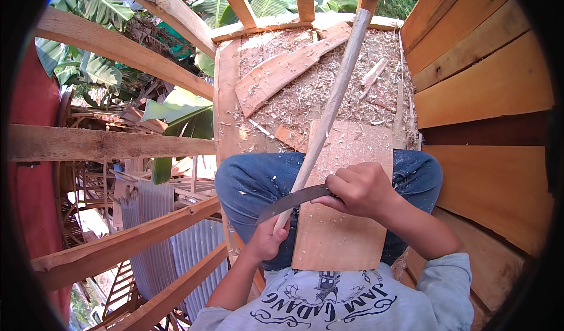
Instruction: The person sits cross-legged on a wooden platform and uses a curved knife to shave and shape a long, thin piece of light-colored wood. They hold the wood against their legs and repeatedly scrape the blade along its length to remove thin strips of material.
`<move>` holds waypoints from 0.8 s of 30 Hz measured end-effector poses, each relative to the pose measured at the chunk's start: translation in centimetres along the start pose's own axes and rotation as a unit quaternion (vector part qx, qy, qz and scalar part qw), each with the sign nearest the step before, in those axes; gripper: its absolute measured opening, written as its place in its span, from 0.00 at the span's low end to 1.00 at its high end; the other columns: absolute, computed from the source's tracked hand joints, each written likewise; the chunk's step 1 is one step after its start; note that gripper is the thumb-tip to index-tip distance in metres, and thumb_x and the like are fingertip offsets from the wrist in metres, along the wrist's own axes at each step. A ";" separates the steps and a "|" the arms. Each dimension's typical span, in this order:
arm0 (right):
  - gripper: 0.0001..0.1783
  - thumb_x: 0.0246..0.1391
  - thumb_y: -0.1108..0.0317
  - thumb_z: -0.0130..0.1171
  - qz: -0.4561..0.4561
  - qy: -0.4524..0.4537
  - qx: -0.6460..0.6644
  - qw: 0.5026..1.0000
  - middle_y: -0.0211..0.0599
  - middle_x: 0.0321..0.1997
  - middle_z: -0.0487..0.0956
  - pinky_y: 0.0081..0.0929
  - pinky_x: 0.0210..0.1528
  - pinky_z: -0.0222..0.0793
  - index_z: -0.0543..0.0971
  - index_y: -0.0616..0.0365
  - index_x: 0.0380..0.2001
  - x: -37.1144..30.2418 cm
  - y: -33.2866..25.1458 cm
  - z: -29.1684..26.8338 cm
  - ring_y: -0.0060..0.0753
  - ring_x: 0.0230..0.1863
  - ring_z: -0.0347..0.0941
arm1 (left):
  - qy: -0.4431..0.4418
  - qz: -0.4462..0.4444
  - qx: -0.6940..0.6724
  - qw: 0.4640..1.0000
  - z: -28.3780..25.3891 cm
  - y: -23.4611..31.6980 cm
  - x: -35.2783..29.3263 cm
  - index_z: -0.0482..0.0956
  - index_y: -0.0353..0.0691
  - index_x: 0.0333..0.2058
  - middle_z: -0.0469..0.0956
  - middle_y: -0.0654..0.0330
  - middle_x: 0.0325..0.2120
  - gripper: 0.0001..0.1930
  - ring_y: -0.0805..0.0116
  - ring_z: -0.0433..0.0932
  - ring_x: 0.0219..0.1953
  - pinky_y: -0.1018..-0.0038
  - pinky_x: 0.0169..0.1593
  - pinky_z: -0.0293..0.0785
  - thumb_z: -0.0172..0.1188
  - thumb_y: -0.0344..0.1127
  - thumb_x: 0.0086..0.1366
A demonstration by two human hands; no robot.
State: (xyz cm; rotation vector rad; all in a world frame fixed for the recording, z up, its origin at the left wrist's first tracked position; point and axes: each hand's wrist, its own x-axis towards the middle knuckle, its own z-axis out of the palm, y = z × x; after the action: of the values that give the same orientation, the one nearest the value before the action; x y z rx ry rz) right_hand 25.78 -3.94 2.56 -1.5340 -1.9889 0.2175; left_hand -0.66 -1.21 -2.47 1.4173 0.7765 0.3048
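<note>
A long, pale wooden stick [336, 99] slants from my lap up toward the far railing. My left hand [268, 240] is closed around its near end. In my right hand [363, 189] is a knife with a dark, slightly curved blade [294, 200]; the fist hides its handle. The blade lies across the stick just beyond my left hand, its tip pointing left. Underneath, a flat wooden board [341, 240] rests across my lap, between my bent knees and against my shirt.
Wood shavings [282, 46] cover the plank floor ahead, with a larger plank piece [282, 75] and small offcuts among them. Wooden rails [111, 143] run along the left, above corrugated sheets [197, 260]. A plank wall [482, 96] rises close on the right. Banana leaves [264, 2] hang beyond the far rail.
</note>
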 end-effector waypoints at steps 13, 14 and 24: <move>0.21 0.49 0.54 0.64 0.238 0.110 0.065 0.963 0.36 0.10 0.68 0.31 0.15 0.63 0.70 0.56 0.14 0.9 4.9 -1.5 0.37 0.12 0.69 | 0.016 -0.016 0.041 0.999 0.4 0.9 0.9 0.65 0.35 0.31 0.62 0.67 0.14 0.31 0.80 0.58 0.15 0.81 0.18 0.53 0.44 0.64 0.63; 0.21 0.49 0.54 0.63 0.264 0.118 0.067 0.955 0.36 0.10 0.68 0.31 0.15 0.63 0.70 0.56 0.14 1.1 5.1 -1.9 0.37 0.12 0.70 | 0.023 -0.003 0.064 0.998 0.4 0.7 0.8 0.66 0.34 0.31 0.62 0.67 0.14 0.31 0.80 0.59 0.15 0.81 0.19 0.54 0.43 0.64 0.64; 0.22 0.53 0.57 0.61 0.090 0.026 0.038 0.995 0.40 0.10 0.69 0.29 0.14 0.59 0.71 0.60 0.14 -0.2 3.1 -3.2 0.35 0.10 0.66 | 0.037 0.052 0.144 0.988 1.2 0.6 0.5 0.69 0.34 0.34 0.62 0.54 0.15 0.24 0.54 0.68 0.17 0.69 0.23 0.64 0.46 0.55 0.66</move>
State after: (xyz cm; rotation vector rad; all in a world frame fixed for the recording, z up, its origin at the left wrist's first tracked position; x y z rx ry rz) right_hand 30.13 -3.85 3.57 -1.6527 -1.7825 0.3202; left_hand 0.64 -1.74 -2.09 1.7298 0.8328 0.3369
